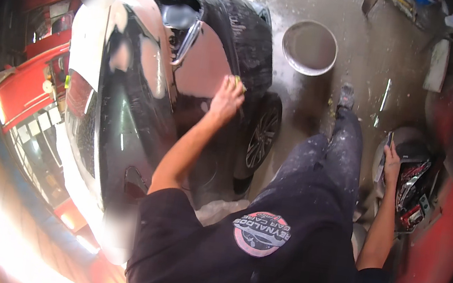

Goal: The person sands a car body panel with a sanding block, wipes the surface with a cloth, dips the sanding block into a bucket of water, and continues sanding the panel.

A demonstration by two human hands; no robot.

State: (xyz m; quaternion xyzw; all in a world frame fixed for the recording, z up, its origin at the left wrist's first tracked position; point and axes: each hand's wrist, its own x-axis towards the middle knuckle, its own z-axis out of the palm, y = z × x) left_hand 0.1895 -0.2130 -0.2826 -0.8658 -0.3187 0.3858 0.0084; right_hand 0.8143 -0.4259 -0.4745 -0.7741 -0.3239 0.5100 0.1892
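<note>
My left hand (227,100) is closed around a small yellow-green pad (238,83) and presses it to the side of a dark car (137,125). Under and beside the fingers, a dull pinkish patch (207,63) covers part of the bodywork, ringed by dark paint. Held out to the right and away from the car, my right hand (391,164) grips a thin dark object (389,140); its kind I cannot make out.
A round bucket (297,70) stands on the wet, stained floor ahead. Just below my left hand is the car's wheel (264,135). Near my right hand sits a dark bin-like heap with a lamp unit (413,181). Red structures line the left side.
</note>
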